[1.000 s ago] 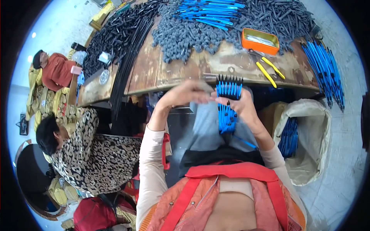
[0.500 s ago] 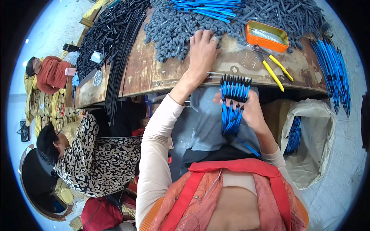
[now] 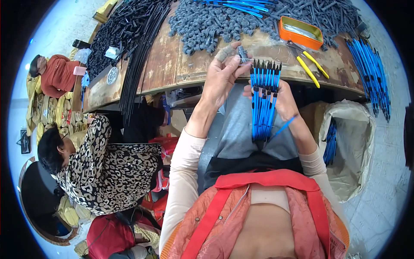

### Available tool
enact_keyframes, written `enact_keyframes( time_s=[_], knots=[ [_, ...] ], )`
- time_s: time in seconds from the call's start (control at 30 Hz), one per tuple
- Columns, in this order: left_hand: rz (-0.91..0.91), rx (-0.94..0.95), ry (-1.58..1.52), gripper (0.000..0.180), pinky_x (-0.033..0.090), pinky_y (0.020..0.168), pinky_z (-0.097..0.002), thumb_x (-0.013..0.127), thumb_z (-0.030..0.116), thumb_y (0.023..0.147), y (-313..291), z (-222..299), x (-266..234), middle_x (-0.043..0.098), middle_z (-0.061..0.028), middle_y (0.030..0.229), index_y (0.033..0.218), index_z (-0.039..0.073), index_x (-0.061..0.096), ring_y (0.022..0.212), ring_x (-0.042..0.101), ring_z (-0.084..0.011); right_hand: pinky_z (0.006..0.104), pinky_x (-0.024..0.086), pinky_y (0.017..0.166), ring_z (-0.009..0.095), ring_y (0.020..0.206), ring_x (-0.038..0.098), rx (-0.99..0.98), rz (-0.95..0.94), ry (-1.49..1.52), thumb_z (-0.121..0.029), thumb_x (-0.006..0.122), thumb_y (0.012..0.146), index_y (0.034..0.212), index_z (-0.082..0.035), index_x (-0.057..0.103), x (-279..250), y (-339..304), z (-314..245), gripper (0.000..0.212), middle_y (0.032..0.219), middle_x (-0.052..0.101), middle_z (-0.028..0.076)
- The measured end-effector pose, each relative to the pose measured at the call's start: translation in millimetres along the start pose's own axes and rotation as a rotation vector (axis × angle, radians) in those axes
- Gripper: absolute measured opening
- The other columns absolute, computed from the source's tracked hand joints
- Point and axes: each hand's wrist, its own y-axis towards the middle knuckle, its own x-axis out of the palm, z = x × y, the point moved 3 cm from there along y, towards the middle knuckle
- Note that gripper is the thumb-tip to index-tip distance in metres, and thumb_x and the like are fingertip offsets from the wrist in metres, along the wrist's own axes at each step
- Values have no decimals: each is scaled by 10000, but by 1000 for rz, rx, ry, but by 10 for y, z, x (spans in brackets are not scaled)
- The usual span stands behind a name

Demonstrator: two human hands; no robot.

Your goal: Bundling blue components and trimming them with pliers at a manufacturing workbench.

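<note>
The person sat at the near edge of the tabletop [image 3: 172, 69]. The right hand [image 3: 282, 101] was closed around a bunch of blue sticks [image 3: 263, 108] with black tips, held upright just past that near edge, over the lap. The left hand [image 3: 220, 77] pinched one small grey piece [image 3: 241, 52] between thumb and fingers, right beside the tops of the sticks. A big heap of grey pieces [image 3: 207, 23] lay near the far edge. An orange tin [image 3: 300, 32] and yellow-handled pliers [image 3: 308, 64] lay toward the right side. A white sack [image 3: 349, 142] stood by the right knee.
</note>
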Motion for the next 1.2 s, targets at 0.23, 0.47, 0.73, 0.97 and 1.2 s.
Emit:
enact_keyframes(
  time_s=[0.23,0.47,0.73,0.97,1.2],
  knots=[
    [-31,-6,-122,427,576,829,-350,536,69,970,-85,28,14,619,-197,1151,1371,14,401,986,661,-256,416,547,906,317,1000,671,-195,-173,7,-285,690,874,1243,70,535,85,-30,-17,535,1105,653,221],
    [-8,-51,-147,319,576,838,-351,564,46,953,-56,-39,-65,639,-167,1117,1262,-7,505,982,661,-236,413,540,916,310,1014,668,-187,-181,-4,-363,689,872,1264,69,516,46,14,3,609,1123,645,223],
    [15,-26,-164,282,577,836,-329,567,42,951,-14,-46,-101,650,-141,1089,1227,-9,552,945,669,-218,425,529,933,313,1038,658,-155,-183,-16,-622,718,740,1277,84,488,51,37,-18,916,1154,631,230],
    [43,-49,-110,312,572,809,-308,548,125,979,-101,-4,-44,651,-125,1084,1262,-4,540,940,669,-206,389,562,877,283,982,681,-36,-42,-79,-276,704,870,1213,56,561,97,54,-30,498,1080,669,211],
    [35,-36,-121,366,565,813,-295,543,209,991,-120,45,23,643,-120,1109,1272,-24,531,931,664,-188,309,559,806,235,903,703,23,26,-32,-152,707,855,1149,9,634,122,35,-63,343,1011,698,135]
  ],
)
